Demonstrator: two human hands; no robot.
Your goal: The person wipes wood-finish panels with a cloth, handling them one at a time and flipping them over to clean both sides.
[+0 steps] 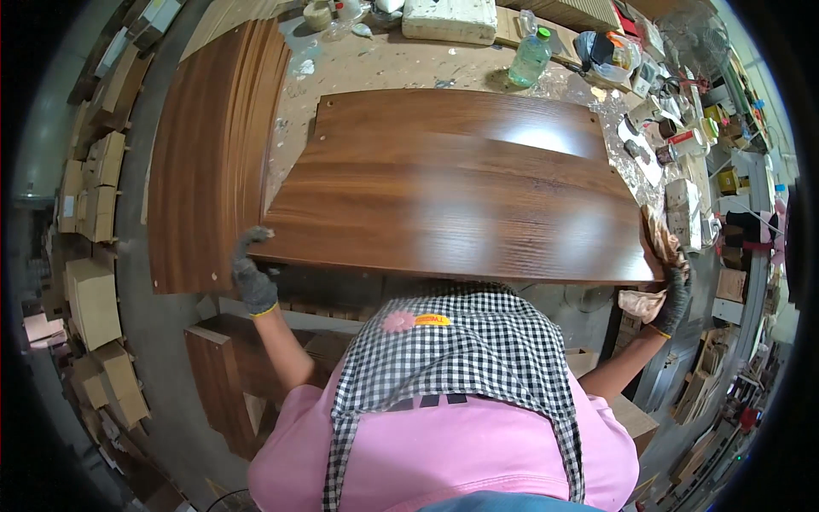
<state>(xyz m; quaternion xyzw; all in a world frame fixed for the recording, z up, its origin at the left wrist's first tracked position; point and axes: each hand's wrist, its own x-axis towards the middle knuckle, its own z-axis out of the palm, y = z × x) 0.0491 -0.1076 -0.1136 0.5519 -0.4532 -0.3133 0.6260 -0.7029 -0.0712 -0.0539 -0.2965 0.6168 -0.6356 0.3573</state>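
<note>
A dark brown wood-grain board (461, 209) lies across the bench in front of me, overlapping a second brown board (461, 111) behind it. At its near left corner my left hand (252, 277), in a dark grey glove, curls its fingers around the edge. My right hand (676, 294), also gloved, is closed on a brown-stained rag (661, 239) against the board's right end. A pale part of the rag hangs below the board's edge. The right fingers are partly hidden by the cloth.
Stacked brown boards (209, 162) stand on the left of the paint-spotted bench (375, 68). Behind are a green-capped bottle (531, 58) and a white block (450, 19). Jars and tools crowd the right side. Cardboard boxes (92, 294) line the floor at far left.
</note>
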